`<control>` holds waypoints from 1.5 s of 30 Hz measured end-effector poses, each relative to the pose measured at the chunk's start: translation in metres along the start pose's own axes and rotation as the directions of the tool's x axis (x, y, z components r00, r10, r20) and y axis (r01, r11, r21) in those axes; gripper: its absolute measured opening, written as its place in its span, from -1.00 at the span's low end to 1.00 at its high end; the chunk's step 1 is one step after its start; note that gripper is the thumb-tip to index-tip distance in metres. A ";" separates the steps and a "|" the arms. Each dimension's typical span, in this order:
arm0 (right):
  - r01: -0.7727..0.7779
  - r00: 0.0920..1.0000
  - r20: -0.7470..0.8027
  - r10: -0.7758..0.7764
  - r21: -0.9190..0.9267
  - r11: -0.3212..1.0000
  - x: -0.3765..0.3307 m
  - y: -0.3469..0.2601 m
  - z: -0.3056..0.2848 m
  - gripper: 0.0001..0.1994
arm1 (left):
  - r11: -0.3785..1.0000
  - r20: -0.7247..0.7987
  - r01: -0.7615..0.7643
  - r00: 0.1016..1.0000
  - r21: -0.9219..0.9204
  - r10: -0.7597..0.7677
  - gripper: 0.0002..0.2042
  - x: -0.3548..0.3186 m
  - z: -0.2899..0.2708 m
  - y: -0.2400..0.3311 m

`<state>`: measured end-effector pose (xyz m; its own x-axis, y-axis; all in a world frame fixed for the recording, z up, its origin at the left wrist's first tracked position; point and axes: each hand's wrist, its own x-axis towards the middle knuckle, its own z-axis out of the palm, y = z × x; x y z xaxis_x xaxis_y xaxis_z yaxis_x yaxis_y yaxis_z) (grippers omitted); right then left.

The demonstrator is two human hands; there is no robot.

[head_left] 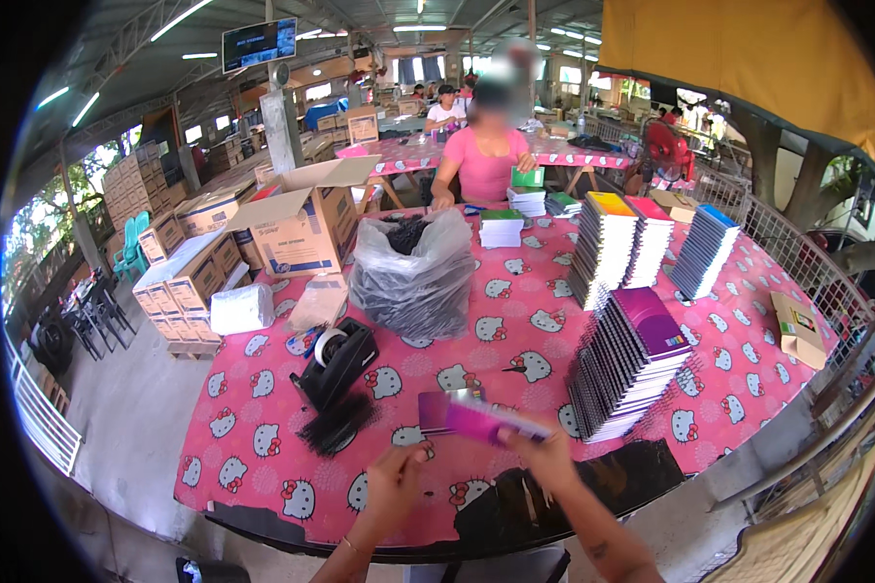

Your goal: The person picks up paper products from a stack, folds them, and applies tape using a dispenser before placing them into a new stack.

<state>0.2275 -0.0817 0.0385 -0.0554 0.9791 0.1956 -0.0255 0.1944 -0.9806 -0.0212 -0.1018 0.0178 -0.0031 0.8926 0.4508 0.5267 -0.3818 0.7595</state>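
Observation:
My right hand [544, 459] grips a purple notebook [486, 420] by its right end, raised slightly off the table and blurred by motion. Under its left end lies another purple notebook [432, 412], partly covered. My left hand [399, 478] is closed in a pinch just below and left of them; whatever sits between its fingertips is too small to name. To the right stands a tall stack of purple spiral notebooks [632, 364]. A black tape dispenser [335, 364] and a bundle of loose black binding coils [338, 424] lie to the left.
A clear plastic bag [413, 282] of black coils stands mid-table. Yellow [603, 248], red [648, 238] and blue notebook stacks [707, 251] rise beyond. A co-worker in pink [486, 155] sits opposite beside green notebooks [502, 228]. Cardboard boxes [297, 233] stand left; a small carton [797, 328] lies right.

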 end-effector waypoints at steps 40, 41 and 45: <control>0.017 0.992 0.119 -0.029 0.106 0.994 0.000 0.015 0.004 -0.71 | 0.971 -0.015 -0.154 0.988 -0.182 0.154 -0.85 0.036 -0.017 0.030; -0.006 0.993 0.119 -0.005 0.095 0.995 0.000 0.014 0.003 -0.71 | 0.974 0.002 -0.155 0.987 -0.168 0.158 -0.86 0.037 -0.017 0.026; -0.043 0.991 0.130 0.031 0.087 0.995 -0.002 0.023 -0.001 -0.71 | 0.984 0.072 -0.156 0.984 -0.088 0.162 -0.88 0.040 -0.019 0.018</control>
<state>0.2280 -0.0789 0.0161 -0.1859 0.9686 0.1652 -0.1098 0.1466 -0.9831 -0.0278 -0.0779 0.0587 0.1435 0.8336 0.5333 0.4436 -0.5359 0.7183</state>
